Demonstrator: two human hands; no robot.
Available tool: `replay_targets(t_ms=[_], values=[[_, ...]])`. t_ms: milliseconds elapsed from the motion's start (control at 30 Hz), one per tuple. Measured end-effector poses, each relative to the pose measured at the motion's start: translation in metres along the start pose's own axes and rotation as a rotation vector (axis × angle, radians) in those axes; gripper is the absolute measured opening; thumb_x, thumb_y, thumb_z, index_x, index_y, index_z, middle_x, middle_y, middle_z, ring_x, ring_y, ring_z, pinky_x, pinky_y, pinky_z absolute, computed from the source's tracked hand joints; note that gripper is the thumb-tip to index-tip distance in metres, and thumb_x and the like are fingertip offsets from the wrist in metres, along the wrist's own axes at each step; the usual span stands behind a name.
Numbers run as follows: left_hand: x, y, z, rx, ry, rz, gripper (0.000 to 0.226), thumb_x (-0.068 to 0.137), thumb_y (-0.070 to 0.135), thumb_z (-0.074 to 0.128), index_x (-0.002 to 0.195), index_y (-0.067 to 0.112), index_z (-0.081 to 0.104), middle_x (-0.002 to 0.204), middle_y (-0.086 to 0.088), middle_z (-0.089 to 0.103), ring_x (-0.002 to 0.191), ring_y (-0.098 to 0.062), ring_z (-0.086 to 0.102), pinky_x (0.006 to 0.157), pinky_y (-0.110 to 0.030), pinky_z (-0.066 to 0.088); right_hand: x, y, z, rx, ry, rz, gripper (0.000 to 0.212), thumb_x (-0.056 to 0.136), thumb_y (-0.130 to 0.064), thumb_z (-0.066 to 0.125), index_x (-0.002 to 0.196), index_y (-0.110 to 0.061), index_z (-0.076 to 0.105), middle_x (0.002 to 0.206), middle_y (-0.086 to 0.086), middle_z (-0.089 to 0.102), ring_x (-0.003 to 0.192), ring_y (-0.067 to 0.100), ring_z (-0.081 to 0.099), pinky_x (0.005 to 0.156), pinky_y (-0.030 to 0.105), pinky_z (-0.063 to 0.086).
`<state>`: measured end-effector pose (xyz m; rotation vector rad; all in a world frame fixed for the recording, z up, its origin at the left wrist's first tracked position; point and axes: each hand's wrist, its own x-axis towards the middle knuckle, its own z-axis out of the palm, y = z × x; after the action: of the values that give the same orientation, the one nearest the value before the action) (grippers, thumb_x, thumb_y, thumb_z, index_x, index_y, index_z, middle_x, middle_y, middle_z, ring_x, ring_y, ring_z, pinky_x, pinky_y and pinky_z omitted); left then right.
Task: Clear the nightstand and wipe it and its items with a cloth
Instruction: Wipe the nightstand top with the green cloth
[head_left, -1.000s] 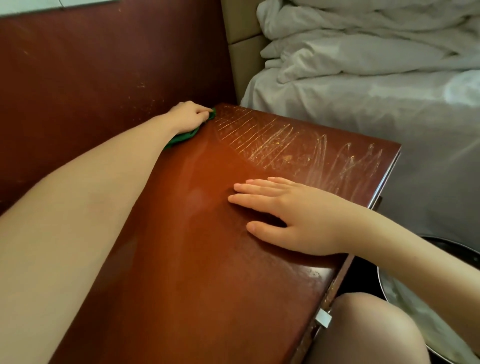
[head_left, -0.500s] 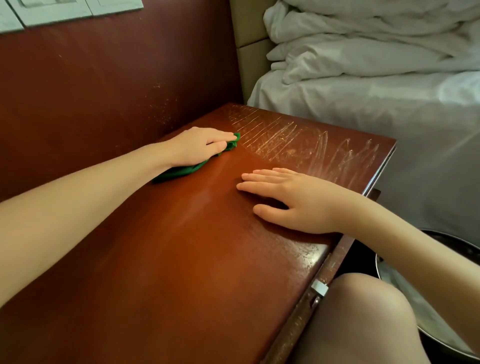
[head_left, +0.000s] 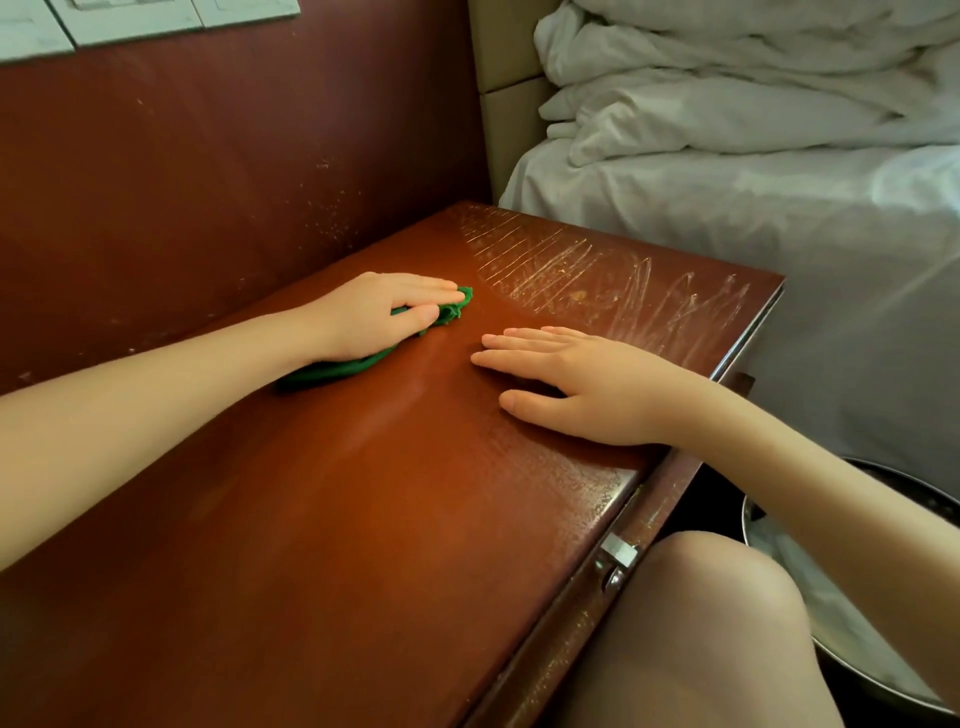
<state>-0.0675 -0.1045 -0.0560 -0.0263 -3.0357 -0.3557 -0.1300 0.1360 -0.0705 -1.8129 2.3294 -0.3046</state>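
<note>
As the left hand (head_left: 374, 317) presses green cloth (head_left: 337, 370) flat-fingered, right hand (head_left: 582, 384) lies spread on the nightstand (head_left: 363, 519).

Warm indoor light, moderate level, stronger from upper right; white bedding (head_left: 727, 114) brightest, near washed out; broad soft sheen runs diagonally across nightstand top (head_left: 363, 519); wipe streaks (head_left: 597, 280) at far corner catch light; soft shadow beneath right hand (head_left: 587, 384); lower left corner dim; centre sharp, no motion blur; wide-angle stretch and bending toward frame edges.
</note>
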Motion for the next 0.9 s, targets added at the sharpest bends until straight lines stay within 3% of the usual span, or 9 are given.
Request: replay_targets(t_ms=[200, 467, 900], values=[[0.044, -0.033, -0.004, 0.042, 0.075, -0.241, 0.038, 0.101, 0.022, 0.040, 0.138, 0.021, 0.048, 0.145, 0.001, 0.043, 0.136, -0.016, 0.036, 0.110, -0.024, 0.021, -0.001, -0.001, 0.000, -0.006, 0.010, 0.004, 0.051, 0.099, -0.044, 0.030, 0.148, -0.035, 0.019, 0.157, -0.013, 0.012, 0.143, 0.002, 0.004, 0.112, 0.017, -0.003], [0.097, -0.056, -0.005, 0.069, 0.126, -0.416, 0.038, 0.101, 0.032, 0.036, 0.136, 0.027, 0.049, 0.143, -0.008, 0.045, 0.131, -0.031, 0.041, 0.107, -0.036, 0.032, 0.001, 0.002, -0.002, 0.038, 0.012, -0.001, 0.052, 0.098, -0.045, 0.033, 0.148, -0.035, 0.022, 0.157, -0.013, 0.014, 0.143, 0.002, 0.005, 0.115, 0.021, -0.001], [0.157, -0.080, -0.008, -0.022, 0.129, -0.458, 0.037, 0.099, 0.033, 0.041, 0.134, 0.029, 0.052, 0.141, -0.008, 0.048, 0.130, -0.030, 0.041, 0.110, -0.039, 0.032, 0.001, 0.004, -0.001, 0.031, 0.001, -0.022, 0.053, 0.097, -0.049, 0.029, 0.148, -0.040, 0.016, 0.156, -0.020, 0.008, 0.141, -0.004, -0.001, 0.111, 0.015, -0.007]])
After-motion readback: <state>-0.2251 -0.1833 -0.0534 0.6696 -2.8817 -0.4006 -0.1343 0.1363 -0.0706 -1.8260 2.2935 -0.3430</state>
